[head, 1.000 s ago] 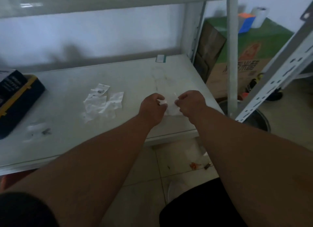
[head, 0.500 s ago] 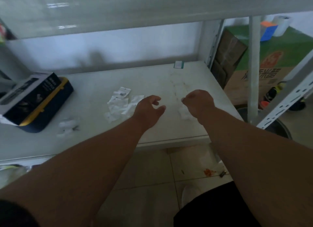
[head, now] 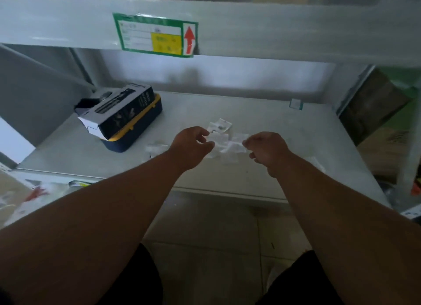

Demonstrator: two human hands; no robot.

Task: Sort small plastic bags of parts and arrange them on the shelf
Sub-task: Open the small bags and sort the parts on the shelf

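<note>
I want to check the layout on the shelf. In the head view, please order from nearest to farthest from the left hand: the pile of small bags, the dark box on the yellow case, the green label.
1. Pile of small bags: just right of the left hand.
2. Dark box: back left on the shelf.
3. Green label: on the beam above.

Storeroom or warehouse setting, grey metal shelving (head: 296,131), green-bordered rack label (head: 156,34) with red arrow, cardboard cartons (head: 376,113) alongside, tiled floor (head: 216,247)
</note>
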